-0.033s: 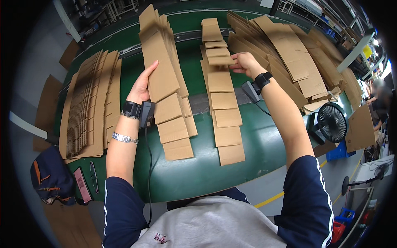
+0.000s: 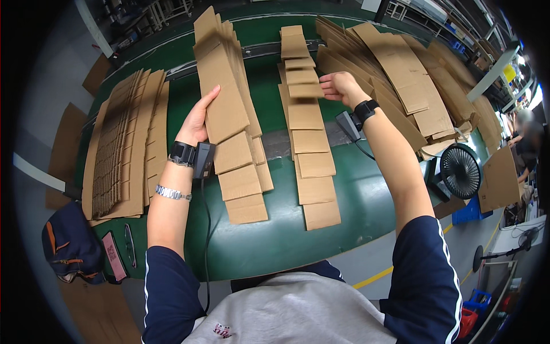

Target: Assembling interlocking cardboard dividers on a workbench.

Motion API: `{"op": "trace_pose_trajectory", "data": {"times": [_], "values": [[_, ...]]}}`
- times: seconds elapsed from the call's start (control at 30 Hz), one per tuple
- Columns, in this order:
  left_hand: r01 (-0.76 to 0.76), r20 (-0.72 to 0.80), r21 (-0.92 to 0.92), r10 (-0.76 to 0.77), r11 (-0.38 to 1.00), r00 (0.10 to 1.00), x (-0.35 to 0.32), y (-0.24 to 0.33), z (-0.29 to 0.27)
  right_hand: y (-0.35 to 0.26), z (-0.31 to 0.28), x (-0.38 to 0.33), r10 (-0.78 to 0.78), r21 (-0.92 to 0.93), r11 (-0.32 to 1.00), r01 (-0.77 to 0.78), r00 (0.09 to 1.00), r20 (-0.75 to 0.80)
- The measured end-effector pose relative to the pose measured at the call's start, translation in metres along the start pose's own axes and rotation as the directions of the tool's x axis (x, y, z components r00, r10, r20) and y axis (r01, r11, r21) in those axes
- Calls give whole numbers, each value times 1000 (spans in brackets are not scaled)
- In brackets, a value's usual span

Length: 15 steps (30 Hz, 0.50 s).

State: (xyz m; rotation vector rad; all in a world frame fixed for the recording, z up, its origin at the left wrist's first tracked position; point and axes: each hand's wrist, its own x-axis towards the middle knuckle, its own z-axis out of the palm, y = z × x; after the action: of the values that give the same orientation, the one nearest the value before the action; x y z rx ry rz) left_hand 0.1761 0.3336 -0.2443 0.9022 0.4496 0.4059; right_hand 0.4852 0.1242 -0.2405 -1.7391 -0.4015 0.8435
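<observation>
My left hand [image 2: 196, 119] grips the left edge of a tall stack of long cardboard pieces [image 2: 226, 97], its thumb on top and its other fingers hidden. My right hand [image 2: 342, 88] is open, fingers stretched apart. Its fingertips are at the right end of a small cardboard piece [image 2: 306, 91], which sits slightly raised over a shadow. That piece belongs to a narrow row of overlapping cardboard pieces [image 2: 309, 139] running toward me. More overlapping pieces [image 2: 239, 182] lie at the near end of the left stack.
Upright cardboard sheets [image 2: 123, 143] stand at left, and larger cardboard sheets [image 2: 395, 71] lie at right. All rest on a green table [image 2: 269, 241]. A black fan [image 2: 460, 170] stands at the right edge. A dark bag [image 2: 71, 243] and a pink phone-like item [image 2: 114, 256] are at left.
My right fingers have opened from the small cardboard piece and its near edge has dropped slightly toward me. My left hand has barely moved.
</observation>
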Motion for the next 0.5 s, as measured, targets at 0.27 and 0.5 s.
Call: {"op": "trace_pose_trajectory", "data": {"times": [0.27,0.5], "values": [[31,36,-29,-30,999,999,-10,1,-8,14,33,41,-2,-120,993,11,997,74],[39,106,-83,-30,996,994,0,-12,1,26,49,62,45,-147,988,-38,998,40]]}}
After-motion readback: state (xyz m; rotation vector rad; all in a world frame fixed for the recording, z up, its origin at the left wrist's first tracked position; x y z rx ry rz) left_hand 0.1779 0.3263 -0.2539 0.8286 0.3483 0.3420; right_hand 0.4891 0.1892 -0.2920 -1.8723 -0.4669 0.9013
